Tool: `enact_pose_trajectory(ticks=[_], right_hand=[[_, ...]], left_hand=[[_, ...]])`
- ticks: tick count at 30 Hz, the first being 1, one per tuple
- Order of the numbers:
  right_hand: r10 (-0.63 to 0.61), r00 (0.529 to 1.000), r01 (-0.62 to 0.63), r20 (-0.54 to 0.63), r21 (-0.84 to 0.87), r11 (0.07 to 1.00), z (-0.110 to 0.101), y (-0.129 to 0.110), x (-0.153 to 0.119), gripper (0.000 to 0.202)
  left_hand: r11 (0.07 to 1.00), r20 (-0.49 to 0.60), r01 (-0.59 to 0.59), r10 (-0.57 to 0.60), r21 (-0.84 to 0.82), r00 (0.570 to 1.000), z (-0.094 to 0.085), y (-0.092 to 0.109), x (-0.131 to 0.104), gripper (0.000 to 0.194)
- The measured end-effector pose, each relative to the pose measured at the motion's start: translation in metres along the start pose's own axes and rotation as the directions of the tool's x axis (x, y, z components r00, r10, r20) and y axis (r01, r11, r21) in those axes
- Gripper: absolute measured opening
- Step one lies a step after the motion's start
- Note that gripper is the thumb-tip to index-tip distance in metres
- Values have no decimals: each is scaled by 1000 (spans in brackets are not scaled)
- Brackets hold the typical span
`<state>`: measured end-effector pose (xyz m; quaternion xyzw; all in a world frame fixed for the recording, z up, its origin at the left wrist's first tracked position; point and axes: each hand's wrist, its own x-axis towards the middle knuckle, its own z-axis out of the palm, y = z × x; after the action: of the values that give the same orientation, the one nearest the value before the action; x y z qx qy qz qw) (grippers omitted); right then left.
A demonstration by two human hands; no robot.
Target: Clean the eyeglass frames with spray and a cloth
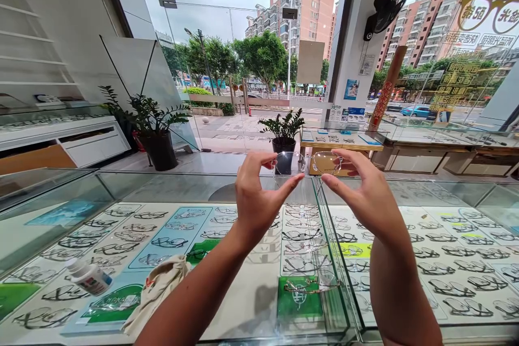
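Spectacles (289, 163) run crosswise between left hand (258, 189) and right hand (367, 189). We find each grip pinched about one rim.

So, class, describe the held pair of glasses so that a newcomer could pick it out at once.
Find the glass counter full of eyeglasses. Above it, the left hand and right hand each pinch one side of a thin-rimmed, clear pair of glasses. Unlike the pairs lying below, this one is held up in the air.
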<state>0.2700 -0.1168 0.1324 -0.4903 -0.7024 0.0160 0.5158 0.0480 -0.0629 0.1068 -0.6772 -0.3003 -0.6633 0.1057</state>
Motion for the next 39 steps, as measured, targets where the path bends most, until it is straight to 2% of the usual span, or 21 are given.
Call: enact_pose_trajectory(ticks=[8, 13, 16, 19, 22, 26, 30, 33, 39], right_hand=[[-44, 999, 43, -30, -25, 999, 1, 2, 0, 51], [-128, 980, 121, -155, -55, 991, 10, -4, 3, 48], [-144, 974, 144, -175, -12, 989, 15, -6, 5, 48], [-92, 971, 119, -220, 111, 987, 17, -2, 8, 46], [12, 963, 57, -270, 243, 968, 15, 5, 12, 34], [92, 968, -1, -235, 361, 933, 15, 10, 15, 30], [110, 969, -4, -223, 426, 905, 16, 10, 16, 26], [123, 977, -28, -172, 471, 882, 17, 10, 17, 27], [163, 984, -79, -77, 631, 772, 19, 9, 17, 26]], left_hand=[[1000, 4, 10, -10, -21, 1000, 1, 0, 0, 52], [996, 13, 66, -65, -61, 998, 3, -6, 2, 53], [993, -10, 79, -80, -86, 997, 3, -11, 4, 55], [993, -36, 68, -72, -98, 997, 2, -14, 5, 56], [994, -49, 38, -44, -105, 998, 1, -16, 5, 57], [993, -49, 16, -22, -116, 999, 2, -17, 5, 58], [991, -49, 14, -20, -130, 999, 3, -17, 4, 59], [991, -42, 9, -15, -137, 999, 3, -18, 5, 59], [989, -29, 4, -8, -148, 1000, 5, -18, 3, 58]])
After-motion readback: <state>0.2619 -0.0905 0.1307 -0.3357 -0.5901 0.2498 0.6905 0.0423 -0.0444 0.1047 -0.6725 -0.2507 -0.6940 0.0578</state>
